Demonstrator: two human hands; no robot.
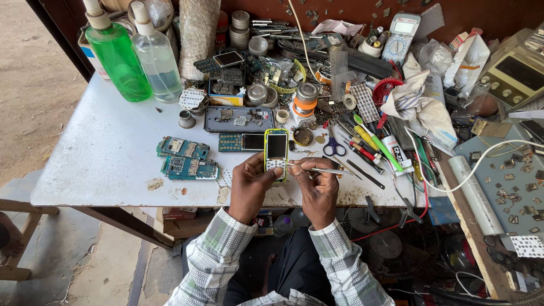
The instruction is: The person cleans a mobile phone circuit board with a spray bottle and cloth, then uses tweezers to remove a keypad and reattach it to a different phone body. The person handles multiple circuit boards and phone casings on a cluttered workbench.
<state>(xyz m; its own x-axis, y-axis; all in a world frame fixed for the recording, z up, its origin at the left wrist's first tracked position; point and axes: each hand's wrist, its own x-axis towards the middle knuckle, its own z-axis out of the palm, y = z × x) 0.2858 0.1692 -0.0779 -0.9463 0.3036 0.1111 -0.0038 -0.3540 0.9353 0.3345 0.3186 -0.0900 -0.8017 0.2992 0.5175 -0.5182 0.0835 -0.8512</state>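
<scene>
The left hand [249, 190] grips a yellow-framed phone [276, 154] above the desk's [107, 158] near edge. The right hand [317, 190] pinches metal tweezers [320, 169], their tip touching the phone's keypad. Two blue circuit boards [186, 158] lie left.

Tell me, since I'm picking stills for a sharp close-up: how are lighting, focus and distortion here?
Head view: soft even daylight, faint shadows; the phone and tweezers in the left hand and right hand are sharp; wide-angle bowing at the table edge; no strong glare.
</scene>
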